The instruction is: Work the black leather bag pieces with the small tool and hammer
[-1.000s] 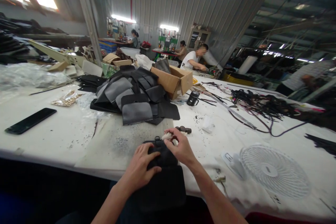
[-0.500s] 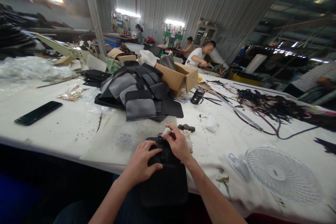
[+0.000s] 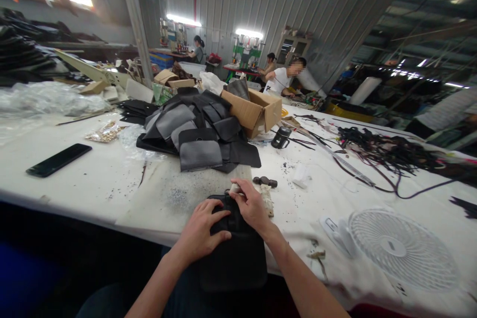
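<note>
Currently, the workpiece, a black flat piece [image 3: 238, 263], lies at the near edge of the white-covered table [image 3: 316, 179]; its far end rests on the table and its near end extends past the edge. Left hand [image 3: 203, 224]: fingers spread, palm down, laid on the left side of the piece; the thumb stands apart and no grasp is formed. Right hand [image 3: 253, 208]: thumb and fingers closed in a pinch on a small white object [image 3: 235, 188], positioned at the far edge of the piece.

Status: the work on this piece appears to be under way. The piece is laid out and steadied. Completion at the far edge cannot be confirmed, since the right fingers cover that spot. The hammer [image 3: 265, 182] lies unheld, just beyond the right hand. A pile of black pieces [image 3: 199, 131] lies at the far side; whether these are finished or waiting cannot be told.

Containers: the cardboard box [image 3: 244, 111], right of the pile, has its flaps raised and a dark sheet [image 3: 238, 89] protruding; its lower interior is hidden. The clear plastic bag [image 3: 105, 132], left of the pile, holds small gold-coloured parts. The black mug [image 3: 281, 137] stands right of the box, contents not visible.
</note>
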Demonstrator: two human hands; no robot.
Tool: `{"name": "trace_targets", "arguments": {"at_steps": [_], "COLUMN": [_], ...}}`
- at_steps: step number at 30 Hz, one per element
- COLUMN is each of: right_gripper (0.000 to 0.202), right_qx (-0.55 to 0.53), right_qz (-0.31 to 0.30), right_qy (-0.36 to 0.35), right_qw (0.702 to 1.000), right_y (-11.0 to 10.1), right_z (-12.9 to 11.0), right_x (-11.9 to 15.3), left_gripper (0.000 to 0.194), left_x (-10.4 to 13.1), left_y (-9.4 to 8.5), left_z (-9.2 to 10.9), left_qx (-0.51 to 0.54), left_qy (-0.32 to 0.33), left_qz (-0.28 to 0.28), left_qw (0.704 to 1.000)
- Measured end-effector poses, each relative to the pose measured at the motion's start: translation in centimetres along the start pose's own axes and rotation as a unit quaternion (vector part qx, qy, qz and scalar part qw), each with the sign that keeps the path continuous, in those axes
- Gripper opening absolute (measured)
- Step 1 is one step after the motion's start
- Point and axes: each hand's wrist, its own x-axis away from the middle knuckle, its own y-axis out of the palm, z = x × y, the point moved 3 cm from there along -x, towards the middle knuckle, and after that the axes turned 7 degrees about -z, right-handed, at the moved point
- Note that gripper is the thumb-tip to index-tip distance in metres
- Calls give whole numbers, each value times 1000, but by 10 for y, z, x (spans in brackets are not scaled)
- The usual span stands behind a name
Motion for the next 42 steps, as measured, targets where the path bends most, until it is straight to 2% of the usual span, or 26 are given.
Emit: {"name": "trace_targets", "arguments": {"at_steps": [3, 5, 7, 9, 11, 14, 16, 18, 21, 22, 24, 26, 28, 30, 32, 34, 37, 40, 42], "right_gripper": [34, 35, 35, 36, 38, 38, 37, 37, 43, 47, 57, 71, 78, 63, 40, 25, 21, 32, 47], "right_qx": [4, 6, 14, 29, 45, 47, 37, 30, 36, 63, 162, 262, 301, 303, 311, 323, 318, 268, 196], "right_qz": [-29, -37, -38, -32, -14, -1, -9, -12, -48, -55, -28, 26, 37, 8, -11, -8, 6, -4, -11], "right_qy": [-23, -31, -35, -29, -14, -7, -14, -17, -13, 11, 117, 247, 327, 353, 361, 359, 346, 323, 284], "right_qw": [999, 999, 999, 999, 999, 999, 999, 999, 998, 996, 979, 933, 895, 885, 879, 876, 883, 908, 939], "right_y": [3, 3, 3, 1, -3, -8, -9, -10, -13, -17, -34, -59, -80, -92, -94, -92, -90, -99, -109], "right_z": [-5, -8, -10, -11, -9, -6, -7, -8, -7, -3, 11, 29, 44, 54, 57, 54, 39, 7, -28], "right_x": [2, 4, 3, 2, 1, 1, 1, 1, 2, 4, 10, 21, 31, 35, 34, 28, 19, 15, 14], "left_gripper": [43, 32, 30, 32, 30, 15, 7, 8, 9, 10, 12, 13, 12, 11, 11, 11, 12, 13, 13], "left_x": [-6, -17, -33, -51, -68, -82, -85, -84, -81, -80, -79, -78, -78, -79, -78, -77, -76, -76, -78], "left_y": [-3, -9, -16, -18, -12, 6, 19, 26, 28, 27, 24, 22, 22, 23, 24, 26, 28, 31, 33], "left_z": [-1, -1, 2, 7, 11, 8, 2, -1, -3, -2, -2, -1, 0, 0, 0, 0, -1, -2, -3], "left_qx": [51, 107, 143, 155, 180, 216, 211, 200, 204, 212, 237, 256, 258, 251, 243, 233, 216, 204, 199], "left_qy": [-3, -22, -32, -25, -13, -33, -51, -54, -42, -41, -42, -45, -47, -43, -38, -34, -29, -32, -34], "left_qz": [19, 65, 118, 136, 112, 93, 108, 126, 137, 137, 136, 138, 141, 142, 142, 138, 138, 132, 122], "left_qw": [999, 992, 982, 978, 977, 971, 970, 970, 968, 967, 961, 956, 955, 957, 959, 962, 966, 970, 972]}}
